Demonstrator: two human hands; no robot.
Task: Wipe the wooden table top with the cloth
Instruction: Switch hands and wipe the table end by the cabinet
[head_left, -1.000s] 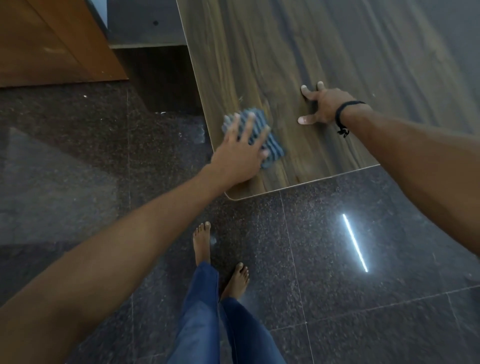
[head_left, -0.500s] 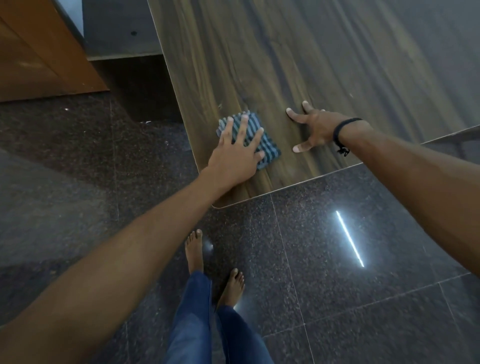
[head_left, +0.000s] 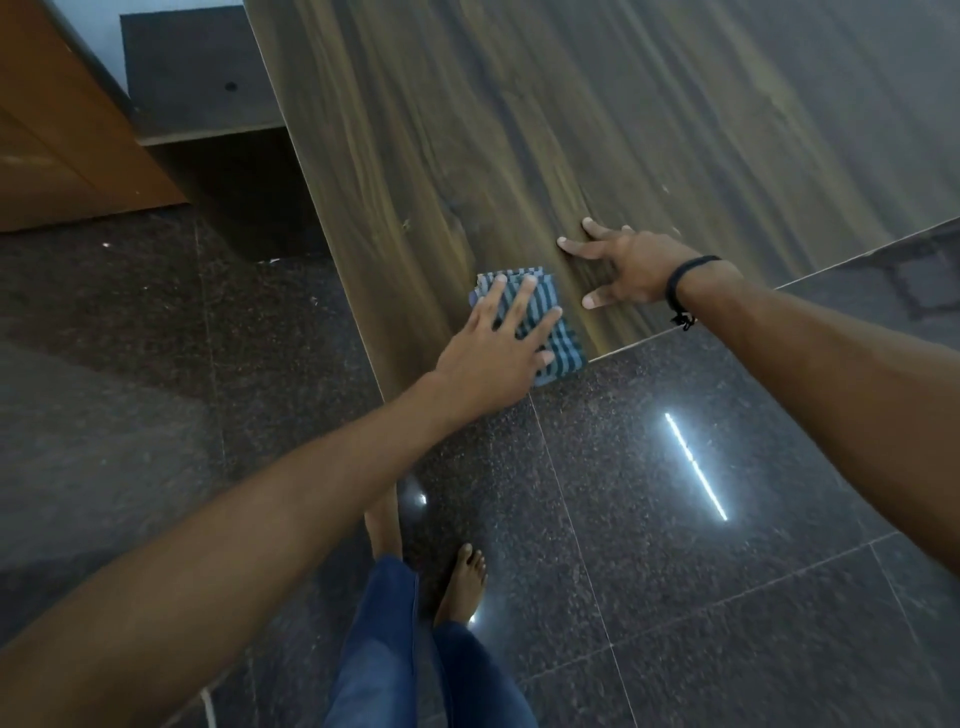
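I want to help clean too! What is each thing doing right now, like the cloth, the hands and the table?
Cloth: folded, lying flat at the table's near edge, partly under the left hand.
Left hand: open, fingers straight and spread, pressing on the cloth.
Right hand: open, fingers spread, fingertips resting on the wood.
Table top: holds the cloth and both hands.
Wristband: worn on the right wrist.

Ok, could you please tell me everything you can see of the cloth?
The cloth is soft-looking fabric with blue and pale stripes, folded into a rough rectangle. It lies flat on the wooden table top by its near edge, perhaps hanging slightly over. The left hand presses on it with straight, spread fingers, hiding part of it. The right hand rests beside it, not touching.
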